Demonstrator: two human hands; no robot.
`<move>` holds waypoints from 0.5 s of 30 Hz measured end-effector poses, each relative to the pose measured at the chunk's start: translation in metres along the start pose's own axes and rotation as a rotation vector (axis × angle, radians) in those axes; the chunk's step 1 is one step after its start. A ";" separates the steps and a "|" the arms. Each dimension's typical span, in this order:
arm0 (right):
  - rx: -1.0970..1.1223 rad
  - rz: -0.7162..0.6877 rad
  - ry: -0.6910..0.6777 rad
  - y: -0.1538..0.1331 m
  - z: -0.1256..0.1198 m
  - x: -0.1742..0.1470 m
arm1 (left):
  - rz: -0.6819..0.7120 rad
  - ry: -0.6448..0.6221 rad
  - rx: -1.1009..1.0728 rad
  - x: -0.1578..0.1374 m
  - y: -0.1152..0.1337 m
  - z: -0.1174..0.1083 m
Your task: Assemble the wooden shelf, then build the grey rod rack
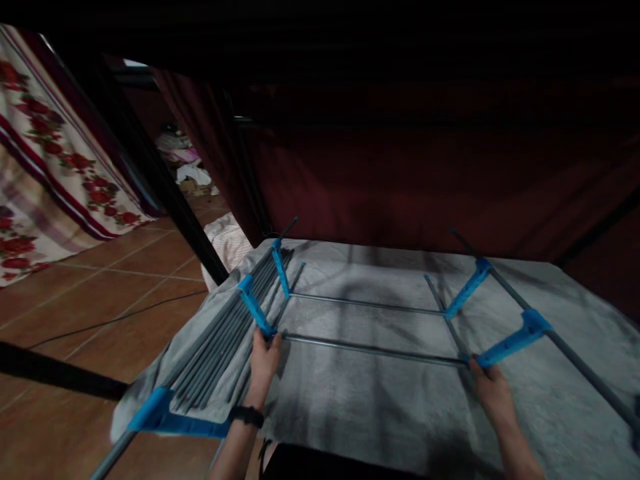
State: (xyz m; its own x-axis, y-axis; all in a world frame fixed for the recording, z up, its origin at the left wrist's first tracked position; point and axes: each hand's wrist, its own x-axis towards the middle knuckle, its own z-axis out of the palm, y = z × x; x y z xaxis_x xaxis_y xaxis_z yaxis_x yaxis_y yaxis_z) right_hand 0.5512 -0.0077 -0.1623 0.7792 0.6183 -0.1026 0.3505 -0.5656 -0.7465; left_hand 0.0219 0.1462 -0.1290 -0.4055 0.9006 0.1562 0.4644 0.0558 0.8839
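Note:
A frame of grey metal tubes and blue plastic connectors lies over the bed in front of me. My left hand (265,363) is closed around the lower end of a blue connector (256,308) on the left side, where a grey crossbar (370,349) joins it. At the crossbar's other end, my right hand (491,390) grips the lower end of the right connector (510,347). Behind it, a second crossbar (365,302) runs between two more connectors. A dark band (247,416) circles my left wrist. My fingertips are partly hidden behind the joints.
Several loose grey tubes (220,353) lie side by side on the grey sheet (400,407) at left. Another blue connector (175,420) is nearer me. Dark posts (175,200) stand at the bed's left, with dark red curtain (400,180) behind. A cable (115,320) crosses the tiled floor.

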 end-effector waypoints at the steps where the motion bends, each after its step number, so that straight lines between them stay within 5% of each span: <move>1: -0.018 0.005 -0.004 -0.002 -0.003 -0.001 | -0.015 -0.023 0.033 0.004 0.002 0.000; 15: -0.235 0.068 -0.002 0.027 -0.047 -0.048 | 0.087 0.065 0.274 -0.032 0.006 -0.037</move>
State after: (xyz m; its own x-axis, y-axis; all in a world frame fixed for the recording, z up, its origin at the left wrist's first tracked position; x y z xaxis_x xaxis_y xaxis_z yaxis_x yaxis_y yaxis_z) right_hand 0.5476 -0.0783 -0.1461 0.8042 0.5753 -0.1489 0.4087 -0.7173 -0.5643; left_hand 0.0090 0.1020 -0.1123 -0.4004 0.8780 0.2622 0.6917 0.1019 0.7150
